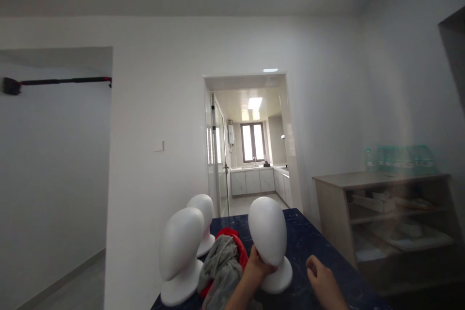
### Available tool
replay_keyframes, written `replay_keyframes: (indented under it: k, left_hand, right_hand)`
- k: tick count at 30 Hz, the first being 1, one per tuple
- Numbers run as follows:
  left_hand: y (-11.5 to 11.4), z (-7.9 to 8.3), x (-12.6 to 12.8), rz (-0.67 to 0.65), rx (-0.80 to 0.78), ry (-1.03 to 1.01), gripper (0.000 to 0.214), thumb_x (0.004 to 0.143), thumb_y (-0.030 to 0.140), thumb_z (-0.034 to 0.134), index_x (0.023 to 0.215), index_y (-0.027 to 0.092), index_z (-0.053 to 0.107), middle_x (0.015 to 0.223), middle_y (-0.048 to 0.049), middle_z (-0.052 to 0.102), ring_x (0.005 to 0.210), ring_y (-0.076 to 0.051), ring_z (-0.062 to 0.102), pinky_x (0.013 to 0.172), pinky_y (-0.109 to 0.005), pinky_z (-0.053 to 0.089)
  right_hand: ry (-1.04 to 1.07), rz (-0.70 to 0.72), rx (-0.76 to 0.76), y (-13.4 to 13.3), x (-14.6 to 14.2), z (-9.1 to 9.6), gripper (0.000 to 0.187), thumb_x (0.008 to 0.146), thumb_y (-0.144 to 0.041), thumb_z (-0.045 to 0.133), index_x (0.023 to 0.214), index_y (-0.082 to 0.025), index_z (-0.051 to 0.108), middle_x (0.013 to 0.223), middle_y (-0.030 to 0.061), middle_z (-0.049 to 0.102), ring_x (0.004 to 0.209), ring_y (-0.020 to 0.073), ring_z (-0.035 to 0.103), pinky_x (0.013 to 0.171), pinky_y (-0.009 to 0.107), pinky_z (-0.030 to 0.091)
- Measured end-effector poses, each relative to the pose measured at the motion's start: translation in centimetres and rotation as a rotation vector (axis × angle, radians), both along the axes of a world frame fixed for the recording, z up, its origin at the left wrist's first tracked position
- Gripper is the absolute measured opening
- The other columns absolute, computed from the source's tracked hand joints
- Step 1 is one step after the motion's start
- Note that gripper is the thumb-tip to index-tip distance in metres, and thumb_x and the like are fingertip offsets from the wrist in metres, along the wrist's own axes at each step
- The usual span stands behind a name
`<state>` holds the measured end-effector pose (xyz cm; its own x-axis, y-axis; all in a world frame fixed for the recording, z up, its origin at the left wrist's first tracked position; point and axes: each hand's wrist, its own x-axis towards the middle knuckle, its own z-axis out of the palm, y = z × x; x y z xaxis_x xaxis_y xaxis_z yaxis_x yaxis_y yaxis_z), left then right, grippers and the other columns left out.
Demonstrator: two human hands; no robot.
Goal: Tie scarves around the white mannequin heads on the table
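Left hand point(258, 268) on white mannequin head point(268, 230); smooth, egg-shaped, round-based

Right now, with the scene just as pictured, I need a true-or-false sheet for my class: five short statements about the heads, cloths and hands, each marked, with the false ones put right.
1. Three white heads stand on the dark blue table. True.
2. The left hand touches the rightmost head. True.
3. The right hand holds the grey cloth. False: the right hand is apart from the grey cloth, to the right of the rightmost head.
4. The red cloth covers all of the grey cloth. False: the grey cloth lies partly over the red.
5. A window shows through the doorway. True.
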<state>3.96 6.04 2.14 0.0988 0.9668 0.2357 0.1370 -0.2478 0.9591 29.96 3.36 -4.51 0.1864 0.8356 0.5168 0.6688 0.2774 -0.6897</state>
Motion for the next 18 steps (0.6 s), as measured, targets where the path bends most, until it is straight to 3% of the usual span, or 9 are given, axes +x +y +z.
replay_keyframes:
  k: [5, 9, 15, 18]
  left_hand:
    - [1.7, -1.8, -0.9, -0.024, -0.023, -0.023, 0.094, 0.040, 0.007, 0.089, 0.128, 0.024, 0.059, 0.125, -0.0128, 0.075, 0.123, -0.036, 0.069, 0.110, -0.042, 0.052]
    - [2.2, -2.6, -1.4, -0.061, -0.014, -0.047, 0.093, 0.042, 0.010, 0.088, 0.129, 0.025, 0.057, 0.128, -0.0136, 0.074, 0.126, -0.036, 0.067, 0.111, -0.042, 0.051]
    - [1.5, -2.1, -1.9, -0.140, -0.063, 0.060, 0.095, 0.050, 0.012, 0.085, 0.139, 0.022, 0.054, 0.127, -0.0137, 0.075, 0.120, -0.034, 0.070, 0.103, -0.040, 0.055]
    - [0.1, -1.3, -2.5, -0.033, -0.049, 0.225, 0.095, 0.057, 0.006, 0.074, 0.148, 0.018, 0.050, 0.143, -0.0168, 0.068, 0.135, -0.034, 0.062, 0.113, -0.039, 0.049]
  right_hand:
    - [-0.011, -0.017, -0.003, 0.2, -0.4, 0.1, 0.016, 0.090, -0.026, 0.044, 0.088, -0.026, 0.059, 0.074, 0.0015, 0.072, 0.071, 0.0211, 0.071, 0.070, 0.030, 0.044]
    - [-0.016, 0.001, 0.000, 0.3, -0.5, 0.2, 0.017, 0.090, -0.026, 0.044, 0.089, -0.025, 0.060, 0.073, 0.0019, 0.071, 0.069, 0.0212, 0.069, 0.070, 0.031, 0.044]
    - [-0.007, 0.012, -0.017, 0.4, -0.1, -0.1, 0.015, 0.089, -0.028, 0.045, 0.089, -0.026, 0.060, 0.070, 0.0000, 0.069, 0.067, 0.0202, 0.068, 0.068, 0.030, 0.044]
    - [0.001, 0.017, -0.020, 0.5, -0.1, -0.2, 0.015, 0.089, -0.029, 0.046, 0.090, -0.026, 0.061, 0.069, -0.0004, 0.068, 0.066, 0.0197, 0.067, 0.067, 0.030, 0.043]
